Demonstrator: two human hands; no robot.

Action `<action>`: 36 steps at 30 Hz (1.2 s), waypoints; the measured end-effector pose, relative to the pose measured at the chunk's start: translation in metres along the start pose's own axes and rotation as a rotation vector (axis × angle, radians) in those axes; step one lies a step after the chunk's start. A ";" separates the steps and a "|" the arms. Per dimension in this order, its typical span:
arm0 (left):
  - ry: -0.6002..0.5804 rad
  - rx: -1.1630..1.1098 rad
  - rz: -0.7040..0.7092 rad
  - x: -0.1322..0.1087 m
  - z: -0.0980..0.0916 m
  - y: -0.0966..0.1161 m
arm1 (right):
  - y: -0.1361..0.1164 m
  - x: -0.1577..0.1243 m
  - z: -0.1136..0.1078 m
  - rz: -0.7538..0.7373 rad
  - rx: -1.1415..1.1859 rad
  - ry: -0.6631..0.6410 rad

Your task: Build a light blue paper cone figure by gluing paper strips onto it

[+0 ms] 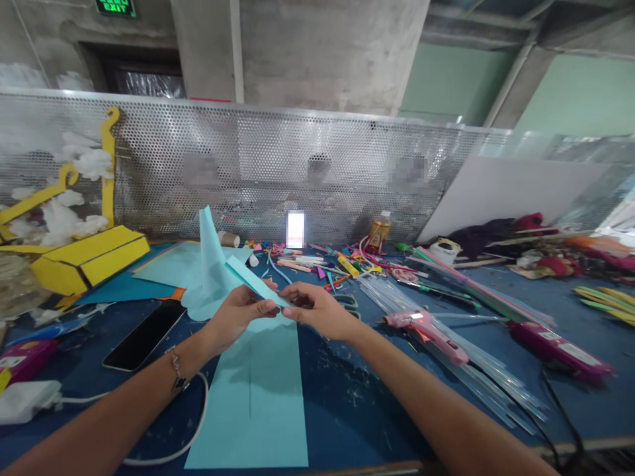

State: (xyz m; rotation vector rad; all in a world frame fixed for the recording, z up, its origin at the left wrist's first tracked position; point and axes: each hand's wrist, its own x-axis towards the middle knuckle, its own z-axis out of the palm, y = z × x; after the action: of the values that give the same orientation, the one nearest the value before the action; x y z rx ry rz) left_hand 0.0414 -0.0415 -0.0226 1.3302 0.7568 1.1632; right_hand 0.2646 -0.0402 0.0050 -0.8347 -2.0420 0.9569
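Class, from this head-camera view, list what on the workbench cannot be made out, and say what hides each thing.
In the head view:
The pinched end of the blue paper: hidden by the left hand and right hand.
The upright phone screen: washed out by glare.
The white charger: cut off by the left edge.
The patches on the metal mesh panel: blurred.

The left forearm [124, 403] and right forearm [436, 403] reach inward from the lower corners. The left hand [238, 314] and right hand [317, 311] face each other, their fingers [265, 307] pinched closed, fingertips nearly meeting.
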 end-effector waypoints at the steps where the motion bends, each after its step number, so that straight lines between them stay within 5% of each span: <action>1: 0.004 -0.003 0.006 0.000 0.000 0.001 | 0.000 0.000 -0.001 -0.002 0.031 -0.022; 5: 0.005 -0.005 -0.008 -0.001 0.001 0.005 | -0.001 0.001 -0.003 -0.015 -0.021 -0.051; 16: 0.173 0.195 0.066 0.003 -0.003 0.006 | -0.003 0.001 -0.010 -0.032 -0.403 0.167; 19: 0.378 0.503 0.345 0.001 -0.009 0.014 | -0.001 0.001 -0.015 -0.028 -0.530 0.226; 22: 0.512 1.039 0.720 -0.004 -0.016 0.026 | 0.001 0.000 -0.021 -0.023 -0.671 0.266; 25: 0.321 1.487 0.803 -0.009 -0.016 0.035 | 0.002 -0.001 -0.023 -0.032 -0.780 0.241; 28: 0.039 1.756 0.690 -0.011 -0.009 0.034 | 0.001 -0.001 -0.019 -0.055 -0.855 0.152; 32: -0.206 1.882 0.459 -0.015 0.002 0.027 | -0.003 -0.004 -0.014 -0.083 -0.901 -0.023; 36: -0.367 1.836 0.419 -0.021 0.004 0.026 | -0.011 -0.010 -0.012 -0.079 -0.882 -0.162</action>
State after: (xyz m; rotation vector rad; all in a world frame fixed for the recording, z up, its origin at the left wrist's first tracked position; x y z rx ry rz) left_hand 0.0338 -0.0665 -0.0012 3.1771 1.3374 0.1582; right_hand 0.2771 -0.0488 0.0163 -1.1154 -2.6370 0.0240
